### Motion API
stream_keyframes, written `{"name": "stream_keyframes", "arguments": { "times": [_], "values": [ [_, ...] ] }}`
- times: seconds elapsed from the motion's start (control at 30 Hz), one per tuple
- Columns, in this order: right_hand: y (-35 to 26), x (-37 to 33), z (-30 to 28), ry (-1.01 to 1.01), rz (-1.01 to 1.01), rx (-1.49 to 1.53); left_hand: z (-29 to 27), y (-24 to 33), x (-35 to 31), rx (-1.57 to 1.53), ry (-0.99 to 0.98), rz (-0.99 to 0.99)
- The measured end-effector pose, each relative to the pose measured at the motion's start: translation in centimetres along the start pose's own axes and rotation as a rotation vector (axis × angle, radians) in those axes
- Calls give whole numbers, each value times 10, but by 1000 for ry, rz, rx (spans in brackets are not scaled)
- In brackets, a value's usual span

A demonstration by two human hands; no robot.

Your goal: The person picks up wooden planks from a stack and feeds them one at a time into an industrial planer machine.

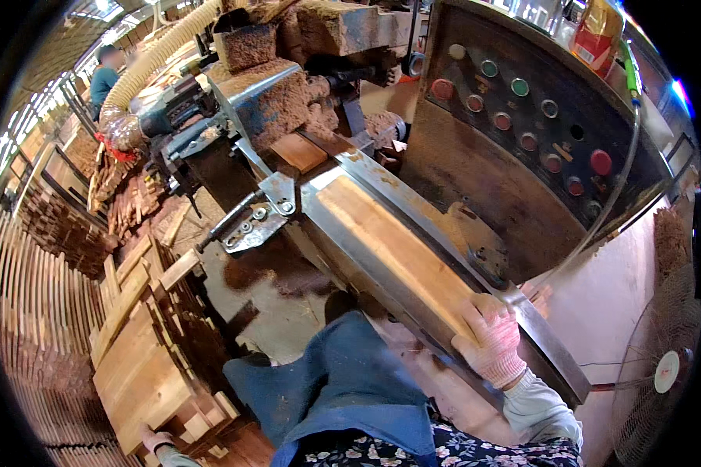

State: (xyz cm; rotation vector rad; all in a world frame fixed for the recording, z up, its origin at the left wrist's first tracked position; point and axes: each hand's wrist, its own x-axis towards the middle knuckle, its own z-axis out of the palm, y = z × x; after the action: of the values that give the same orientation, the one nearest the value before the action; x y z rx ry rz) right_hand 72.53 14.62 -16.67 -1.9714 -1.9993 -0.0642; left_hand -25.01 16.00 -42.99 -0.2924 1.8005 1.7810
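A long pale wooden board [389, 245] lies on the metal bed [553, 354] of a dust-covered woodworking machine. Around its near end my right hand [491, 338] is closed, in a white and pink knit glove. Farther along the same bed, a short reddish-brown wooden block [299, 152] sits at the machine's mouth. At the lower left, my left hand [157, 440] is at the near corner of a wide wooden board [144, 362] on a stack, its fingers curled at the edge and partly hidden.
A control panel [506, 117] with several buttons stands at the right, with a bottle [598, 35] on top. A bracket [257, 222] juts out left of the bed. Stacked strips [39, 327] line the left side; a fan [662, 373] stands right. Another person [103, 78] is far off.
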Motion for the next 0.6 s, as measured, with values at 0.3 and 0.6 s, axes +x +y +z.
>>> {"name": "stream_keyframes", "arguments": {
  "times": [0.3, 0.6],
  "values": [
    [-18, 173, 87, 137, -143, -51, 45, -31, -157, 599, -233, 781],
    [-112, 206, 70, -36, -532, 313, 293, -104, -467, -166, -873, -28]
  ]
}}
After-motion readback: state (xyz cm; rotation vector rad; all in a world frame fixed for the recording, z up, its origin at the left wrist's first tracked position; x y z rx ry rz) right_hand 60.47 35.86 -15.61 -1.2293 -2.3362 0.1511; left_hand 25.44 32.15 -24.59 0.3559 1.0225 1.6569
